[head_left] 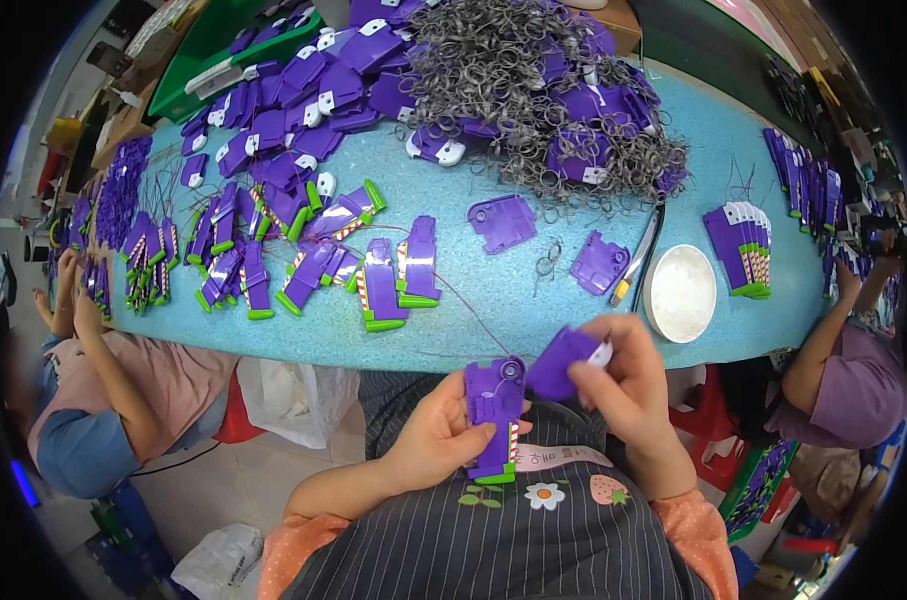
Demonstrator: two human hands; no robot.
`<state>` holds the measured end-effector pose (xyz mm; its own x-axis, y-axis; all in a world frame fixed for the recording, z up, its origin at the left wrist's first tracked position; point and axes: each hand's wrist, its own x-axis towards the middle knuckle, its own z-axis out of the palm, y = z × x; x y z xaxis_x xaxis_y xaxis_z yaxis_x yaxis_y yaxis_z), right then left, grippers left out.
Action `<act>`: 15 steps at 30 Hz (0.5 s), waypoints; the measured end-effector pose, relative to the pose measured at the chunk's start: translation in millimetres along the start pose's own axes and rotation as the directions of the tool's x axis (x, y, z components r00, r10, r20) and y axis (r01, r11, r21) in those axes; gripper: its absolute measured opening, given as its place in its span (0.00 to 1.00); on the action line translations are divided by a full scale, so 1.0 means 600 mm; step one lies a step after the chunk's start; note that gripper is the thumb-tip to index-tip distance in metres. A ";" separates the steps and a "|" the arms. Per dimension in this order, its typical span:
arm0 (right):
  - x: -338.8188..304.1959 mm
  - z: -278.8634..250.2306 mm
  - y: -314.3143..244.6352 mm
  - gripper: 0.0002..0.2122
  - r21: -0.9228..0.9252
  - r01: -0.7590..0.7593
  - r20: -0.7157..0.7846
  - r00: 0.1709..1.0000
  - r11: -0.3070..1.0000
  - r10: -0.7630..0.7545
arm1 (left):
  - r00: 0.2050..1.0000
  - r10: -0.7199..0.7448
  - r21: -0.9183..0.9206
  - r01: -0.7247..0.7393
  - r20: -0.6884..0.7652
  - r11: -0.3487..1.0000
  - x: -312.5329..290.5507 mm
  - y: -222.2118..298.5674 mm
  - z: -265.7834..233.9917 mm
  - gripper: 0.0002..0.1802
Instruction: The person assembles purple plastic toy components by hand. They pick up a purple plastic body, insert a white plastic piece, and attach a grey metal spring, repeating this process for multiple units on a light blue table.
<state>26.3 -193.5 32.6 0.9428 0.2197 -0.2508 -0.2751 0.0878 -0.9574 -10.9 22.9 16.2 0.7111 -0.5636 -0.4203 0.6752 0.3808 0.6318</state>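
The left hand (pixel 436 430) is gripping a long purple plastic piece (pixel 493 405) with green tip and red-and-white stripes before the blue-green bench (pixel 514 280), while the right hand (pixel 629 385) is pinching a white-cornered purple plastic cover (pixel 556 367) just beside it, thumb opposing fingers.

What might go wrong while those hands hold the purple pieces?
The thin wire running up from the purple part in the left hand might snag. The white dish sits close to the right hand, so it might get bumped. The gray rings lie heaped together, so they might tangle.
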 end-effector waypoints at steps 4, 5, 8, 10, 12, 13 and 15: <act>0.008 0.013 0.005 0.13 -0.098 0.044 0.261 0.965 0.994 -0.017 | 0.998 0.035 0.102 -0.040 0.055 0.994 0.013 -0.011 0.002 0.29; 0.011 0.014 0.011 0.12 -0.084 0.011 0.260 0.965 0.996 0.011 | 0.998 0.031 0.092 -0.037 0.061 0.995 0.014 -0.010 0.004 0.29; 0.017 0.019 0.024 0.12 -0.053 -0.072 0.256 0.963 0.996 0.083 | 0.998 0.011 0.085 -0.016 0.061 0.996 0.014 -0.004 0.007 0.30; 0.018 0.023 0.028 0.12 -0.049 -0.102 0.236 0.966 0.994 0.110 | 0.998 -0.018 0.115 0.012 0.053 0.993 0.015 -0.001 0.006 0.31; 0.015 0.028 0.028 0.12 -0.112 -0.079 0.219 0.970 0.991 0.102 | 0.999 -0.004 0.083 0.001 0.037 0.997 0.014 -0.004 0.005 0.29; 0.015 0.029 0.027 0.12 -0.143 -0.065 0.209 0.973 0.988 0.095 | 1.000 0.003 0.070 -0.005 0.031 0.998 0.015 -0.004 0.005 0.27; 0.017 0.028 0.029 0.12 -0.174 0.013 0.225 0.974 0.985 0.027 | 0.999 0.018 0.122 -0.022 0.037 0.992 0.014 -0.001 0.006 0.26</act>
<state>27.6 -173.3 15.8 0.8686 0.4350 -0.2374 -0.2257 -0.0793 -0.9710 -5.8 15.2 14.4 0.7154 -0.5833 -0.3846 0.6301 0.3008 0.7159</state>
